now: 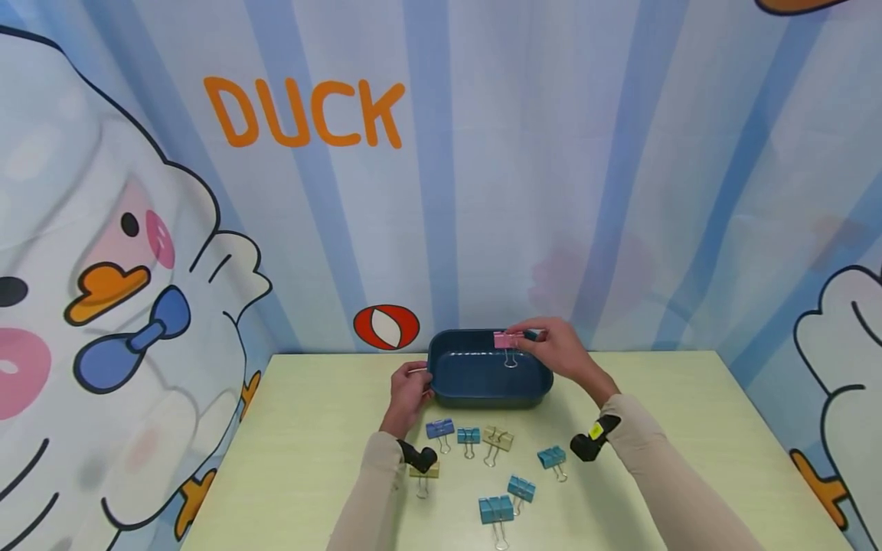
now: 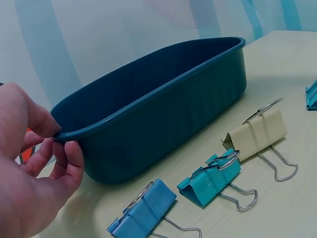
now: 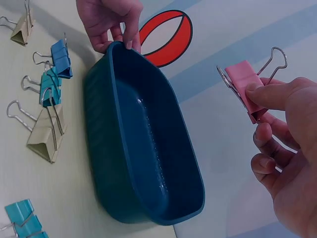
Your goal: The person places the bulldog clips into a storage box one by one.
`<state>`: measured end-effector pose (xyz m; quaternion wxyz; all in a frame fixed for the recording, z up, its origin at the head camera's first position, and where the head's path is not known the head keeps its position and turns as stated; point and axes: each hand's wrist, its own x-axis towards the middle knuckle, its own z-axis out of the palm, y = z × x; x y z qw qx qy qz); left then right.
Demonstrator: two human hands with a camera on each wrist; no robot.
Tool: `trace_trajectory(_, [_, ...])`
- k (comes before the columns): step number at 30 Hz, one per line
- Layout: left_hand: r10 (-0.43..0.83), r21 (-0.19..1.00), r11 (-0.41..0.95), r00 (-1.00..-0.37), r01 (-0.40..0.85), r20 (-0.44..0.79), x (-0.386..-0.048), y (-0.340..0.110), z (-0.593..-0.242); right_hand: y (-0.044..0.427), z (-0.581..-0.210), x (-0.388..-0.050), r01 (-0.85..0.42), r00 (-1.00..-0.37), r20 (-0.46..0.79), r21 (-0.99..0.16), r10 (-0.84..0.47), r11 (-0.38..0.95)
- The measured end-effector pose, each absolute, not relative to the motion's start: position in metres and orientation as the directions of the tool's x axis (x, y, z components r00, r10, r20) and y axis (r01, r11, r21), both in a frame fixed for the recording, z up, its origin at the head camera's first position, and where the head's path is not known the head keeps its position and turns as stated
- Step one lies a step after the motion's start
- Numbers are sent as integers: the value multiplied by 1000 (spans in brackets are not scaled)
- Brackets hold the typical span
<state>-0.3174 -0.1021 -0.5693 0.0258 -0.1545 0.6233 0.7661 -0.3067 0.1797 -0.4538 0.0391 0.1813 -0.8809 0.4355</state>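
In the head view a dark blue basin stands at the back of the table. My left hand pinches its left rim, thumb above and fingers below, as the left wrist view shows. My right hand pinches a pink binder clip between thumb and fingers, above the right part of the basin. The clip's wire handles stick out to both sides. Inside, the part of the basin seen in the right wrist view holds nothing. Closest to the basin's front lie a blue binder clip, a teal binder clip and a cream binder clip.
Farther right lies another teal clip. Two more teal clips rest near the front of the table. A yellowish clip is partly hidden by the left wrist camera. Behind the table hangs a striped curtain with duck prints.
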Motion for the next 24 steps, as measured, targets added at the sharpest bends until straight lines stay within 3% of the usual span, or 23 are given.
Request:
trace_trajectory(14, [-166, 942, -218, -942, -254, -292, -317, -100, -569, 167, -463, -317, -322, -943, 214, -784, -255, 530])
trace_trajectory(24, [-167, 941, -230, -942, -249, -290, -317, -101, -569, 186, -467, -305, -373, -917, 207, -752, -342, 544])
